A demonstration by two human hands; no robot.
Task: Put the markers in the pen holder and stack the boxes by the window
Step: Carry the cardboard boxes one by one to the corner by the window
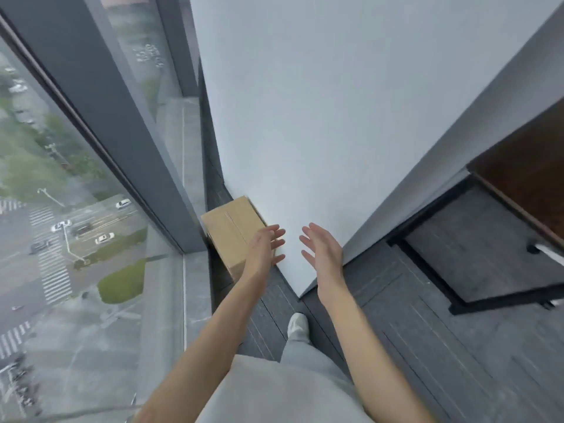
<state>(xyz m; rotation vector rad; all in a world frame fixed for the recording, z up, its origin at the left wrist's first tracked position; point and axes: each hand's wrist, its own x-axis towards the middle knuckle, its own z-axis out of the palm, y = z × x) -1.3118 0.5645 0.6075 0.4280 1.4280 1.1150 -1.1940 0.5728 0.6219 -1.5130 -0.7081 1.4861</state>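
Below open left hand (265, 245), box (232, 230), apart

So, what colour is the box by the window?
The box is plain light brown cardboard; the head view shows it best.

Left hand (264, 248) and its forearm cover the near right part of the cardboard box (229, 230); can't tell if the fingers touch it. Brown wooden furniture (531, 166) is cut off by the right edge, kind unclear. White object (546, 250) at the right edge is cut off, unidentifiable. Shoe (297, 325) heel is hidden under the trouser leg. Street through the window (61, 227) is blurred.
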